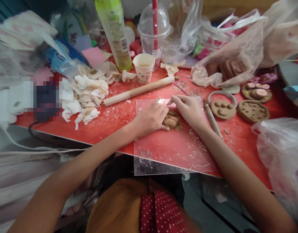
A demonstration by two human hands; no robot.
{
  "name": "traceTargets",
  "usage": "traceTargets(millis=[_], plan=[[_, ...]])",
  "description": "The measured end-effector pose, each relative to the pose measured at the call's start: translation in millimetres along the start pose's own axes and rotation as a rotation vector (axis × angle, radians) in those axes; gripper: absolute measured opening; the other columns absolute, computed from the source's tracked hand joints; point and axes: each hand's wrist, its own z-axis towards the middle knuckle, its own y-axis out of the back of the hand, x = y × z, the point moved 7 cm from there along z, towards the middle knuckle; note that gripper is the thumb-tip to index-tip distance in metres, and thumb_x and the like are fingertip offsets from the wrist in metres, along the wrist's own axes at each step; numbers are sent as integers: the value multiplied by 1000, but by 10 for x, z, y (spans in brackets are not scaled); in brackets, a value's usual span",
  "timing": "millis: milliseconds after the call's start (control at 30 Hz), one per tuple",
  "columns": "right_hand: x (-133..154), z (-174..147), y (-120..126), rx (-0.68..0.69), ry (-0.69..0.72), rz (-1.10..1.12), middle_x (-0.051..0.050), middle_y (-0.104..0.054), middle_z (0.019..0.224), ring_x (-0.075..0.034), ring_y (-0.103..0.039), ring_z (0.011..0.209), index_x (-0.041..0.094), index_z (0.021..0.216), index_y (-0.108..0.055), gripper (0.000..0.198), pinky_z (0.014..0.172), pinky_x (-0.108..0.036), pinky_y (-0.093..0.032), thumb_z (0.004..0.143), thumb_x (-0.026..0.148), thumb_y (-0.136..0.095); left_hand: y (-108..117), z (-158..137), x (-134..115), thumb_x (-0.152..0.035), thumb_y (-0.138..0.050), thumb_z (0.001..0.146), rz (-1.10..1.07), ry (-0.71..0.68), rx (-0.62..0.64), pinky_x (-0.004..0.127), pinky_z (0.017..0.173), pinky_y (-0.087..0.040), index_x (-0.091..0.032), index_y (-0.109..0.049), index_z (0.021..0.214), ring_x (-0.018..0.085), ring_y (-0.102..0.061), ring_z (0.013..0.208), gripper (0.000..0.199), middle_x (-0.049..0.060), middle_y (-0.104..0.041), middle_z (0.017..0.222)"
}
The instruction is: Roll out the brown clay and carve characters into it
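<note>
A small brown clay piece (172, 120) with a rounded raised middle lies on a clear plastic sheet (161, 149). My left hand (150, 118) holds the clay from its left side, thumb along the near edge and fingers along the far edge. Just beyond the clay, my right hand (186, 108) is closed in a pinch, thumb against finger; what sits between the tips is too small to make out. To the right of that hand lies a clay tool with a pale handle (213, 121).
A rolling pin (139, 90) lies behind the hands, near a paper cup (143, 66) and a green bottle (115, 35). Crumpled tissues (86, 94) are heaped at left. Decorated clay discs (253, 110) and a bag of clay (232, 64) are at right.
</note>
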Motion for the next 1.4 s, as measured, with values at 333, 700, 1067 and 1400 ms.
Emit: traceTargets(millis=[333,700,1067,1400], plan=[[17,-31,56,-19,5,57,0,-60,63,-13,-50,61,18,68,-67,33,62,-28,-36,87,39,-49,-31,45,183,-33,-49,94,-302,154,23,47,96,-46,-6,-57,110,29,-55,107,32,16,-60,108],[-180,7,100,-104,-40,264,4,-38,50,-11,-37,48,20,72,-62,38,49,-27,-28,90,50,-47,22,198,175,-32,-67,83,-656,152,32,45,105,-39,-14,-64,110,27,-55,112,32,11,-64,110],[-143,-37,119,-92,-26,319,5,-42,47,-11,-37,44,21,78,-61,47,50,-27,-31,91,62,-43,-19,223,451,-25,-49,91,-1043,478,-94,30,89,-47,-16,-65,105,16,-62,95,23,5,-68,104],[136,-158,84,44,68,171,3,-47,56,-12,-42,54,20,75,-56,38,54,-27,-31,91,54,-47,-161,112,601,-59,-41,93,-1284,650,-303,29,71,-49,-18,-54,86,15,-57,75,44,3,-61,82]])
